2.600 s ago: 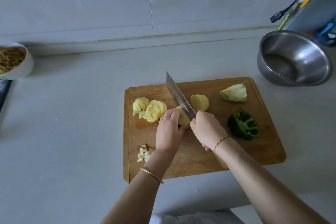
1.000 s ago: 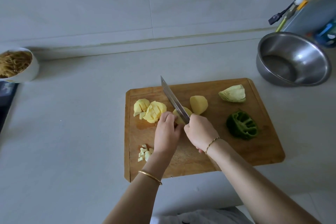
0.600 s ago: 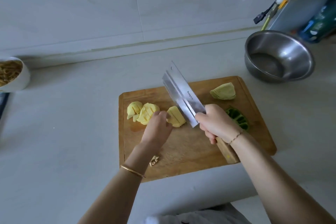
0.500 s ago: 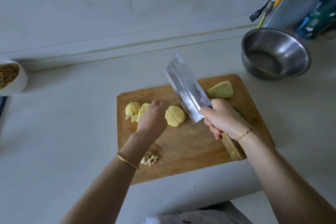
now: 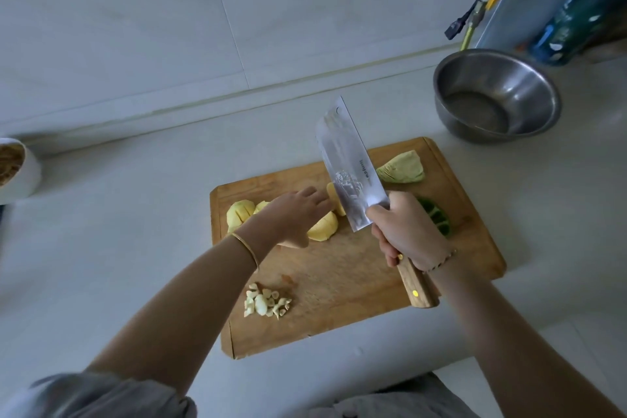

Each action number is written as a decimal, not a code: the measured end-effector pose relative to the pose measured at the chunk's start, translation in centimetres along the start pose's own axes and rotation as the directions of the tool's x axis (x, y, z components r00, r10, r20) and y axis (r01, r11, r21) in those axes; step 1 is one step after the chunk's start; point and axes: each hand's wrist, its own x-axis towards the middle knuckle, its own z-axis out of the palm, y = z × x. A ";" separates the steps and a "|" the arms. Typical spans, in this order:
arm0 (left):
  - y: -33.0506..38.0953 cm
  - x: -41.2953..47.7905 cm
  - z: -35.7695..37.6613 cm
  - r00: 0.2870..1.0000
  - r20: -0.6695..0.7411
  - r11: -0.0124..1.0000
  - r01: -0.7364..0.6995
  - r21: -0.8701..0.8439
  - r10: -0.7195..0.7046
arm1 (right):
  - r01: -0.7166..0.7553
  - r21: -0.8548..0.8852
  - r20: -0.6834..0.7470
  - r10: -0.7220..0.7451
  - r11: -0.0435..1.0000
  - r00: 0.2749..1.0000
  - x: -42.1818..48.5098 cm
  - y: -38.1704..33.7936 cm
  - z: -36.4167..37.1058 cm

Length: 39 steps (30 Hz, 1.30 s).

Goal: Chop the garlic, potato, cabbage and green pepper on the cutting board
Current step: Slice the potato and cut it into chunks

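Right hand (image 5: 407, 231) grips raised cleaver (image 5: 349, 166) — blade partly screens potato (image 5: 324, 231); left hand (image 5: 295, 217), fingers straight, over it; steel bowl (image 5: 532, 88) beyond.

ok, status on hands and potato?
Right hand grips cleaver, blade up. Left hand open over cut potato. Cabbage, green pepper not yet chopped. Nothing in the way.

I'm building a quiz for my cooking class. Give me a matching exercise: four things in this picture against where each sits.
Things: 1 garlic pieces; 2 cabbage wedge; 3 green pepper; 4 steel bowl.
Places: A on the counter, off the cutting board; B board's near left; C partly hidden behind the right hand; D board's far right corner.
Pairs: 1-B; 2-D; 3-C; 4-A.
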 end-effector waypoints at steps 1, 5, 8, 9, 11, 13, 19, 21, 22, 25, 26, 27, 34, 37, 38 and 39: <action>0.0 0.0 -0.2 1.000 0.006 1.000 -0.001 0.004 0.001 | -0.006 0.009 0.005 0.006 1.000 1.000 0.0 0.0 0.1; 0.7 -0.4 0.1 0.994 -0.009 0.993 0.112 0.029 -0.112 | -0.004 -0.005 0.009 0.004 1.000 1.000 0.3 0.1 0.3; 2.0 -0.6 0.8 0.934 -0.005 0.934 0.358 0.008 -0.358 | 0.008 -0.070 0.011 -0.007 0.998 1.000 0.7 0.1 0.5; 2.5 -0.7 1.0 0.897 -0.001 0.897 0.442 -0.031 -0.442 | 0.014 -0.096 0.016 -0.013 0.995 1.000 0.8 0.0 0.6; 3.4 -0.7 1.2 0.827 -0.013 0.822 0.556 -0.126 -0.562 | 0.023 -0.159 0.032 -0.019 0.987 0.999 0.9 -0.2 1.1; 4.0 -1.0 1.4 0.789 -0.076 0.785 0.587 -0.196 -0.609 | 0.020 -0.240 0.047 -0.009 0.970 0.999 1.0 -0.3 1.8; 4.2 -2.7 3.2 0.705 -0.341 0.783 0.553 -0.285 -0.622 | -0.011 -0.393 0.066 0.040 0.919 0.997 1.1 -0.6 3.6; 4.3 -2.9 3.6 0.689 -0.350 0.772 0.552 -0.314 -0.635 | -0.005 -0.430 0.067 0.038 0.903 0.997 1.1 -0.6 4.0; 4.3 -2.9 3.6 0.681 -0.357 0.769 0.551 -0.325 -0.639 | -0.003 -0.447 0.067 0.037 0.894 0.997 1.1 -0.6 4.0; 4.3 -2.9 3.6 0.674 -0.361 0.764 0.546 -0.344 -0.644 | -0.009 -0.467 0.079 0.052 0.884 0.996 1.2 -0.8 4.0; 4.4 -2.9 3.7 0.675 -0.363 0.766 0.541 -0.347 -0.642 | -0.010 -0.471 0.082 0.054 0.882 0.995 1.2 -0.8 4.1; 4.4 -2.9 3.8 0.674 -0.372 0.769 0.535 -0.350 -0.638 | -0.010 -0.476 0.083 0.056 0.879 0.995 1.2 -0.9 4.1; 4.4 -2.7 4.1 0.651 -0.428 0.779 0.515 -0.358 -0.627 | -0.075 -0.506 0.108 0.150 0.859 0.983 1.8 -1.7 4.9; 4.3 -2.6 4.4 0.638 -0.441 0.775 0.514 -0.367 -0.632 | -0.093 -0.509 0.097 0.164 0.856 0.982 2.0 -1.4 5.8; 4.4 -2.6 4.5 0.635 -0.441 0.773 0.515 -0.370 -0.634 | -0.077 -0.512 0.087 0.141 0.856 0.986 2.0 -1.0 6.1; 4.4 -2.6 4.7 0.633 -0.440 0.771 0.516 -0.373 -0.637 | -0.055 -0.515 0.075 0.109 0.856 0.991 1.9 -0.6 6.4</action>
